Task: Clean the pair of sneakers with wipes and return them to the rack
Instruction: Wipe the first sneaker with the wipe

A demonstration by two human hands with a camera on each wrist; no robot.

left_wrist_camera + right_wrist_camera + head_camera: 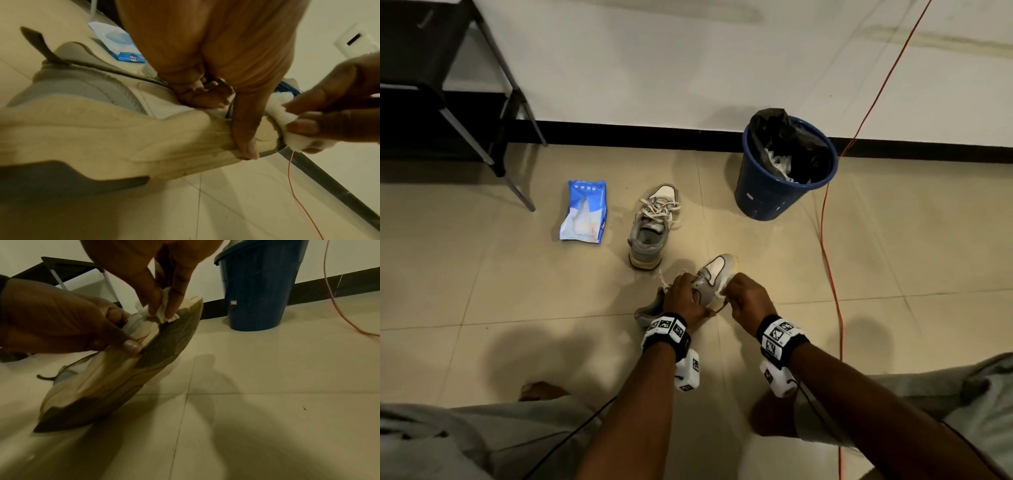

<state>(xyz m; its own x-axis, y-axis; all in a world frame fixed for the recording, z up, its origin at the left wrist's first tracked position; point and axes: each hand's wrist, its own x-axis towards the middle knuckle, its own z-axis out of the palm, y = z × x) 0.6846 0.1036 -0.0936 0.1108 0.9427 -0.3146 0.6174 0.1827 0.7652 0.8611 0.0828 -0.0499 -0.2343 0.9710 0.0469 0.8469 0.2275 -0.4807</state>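
Note:
My left hand (686, 297) grips a grey and white sneaker (717, 270) tilted on its side above the floor, thumb on the cream midsole (123, 138), sole (164, 344) turned to the right. My right hand (748, 298) pinches a crumpled white wipe (162, 313) against the sneaker's side near the toe; the wipe (287, 113) also shows in the left wrist view. The second sneaker (654, 224) stands upright on the floor beyond, laces loose. A blue pack of wipes (584, 211) lies left of it, a wipe sticking out.
A dark shoe rack (445, 82) stands at the far left by the wall. A blue bin (784, 171) with a black liner and used wipes stands at the back right. An orange cable (832, 274) runs along the tiled floor on the right. My knees frame the bottom.

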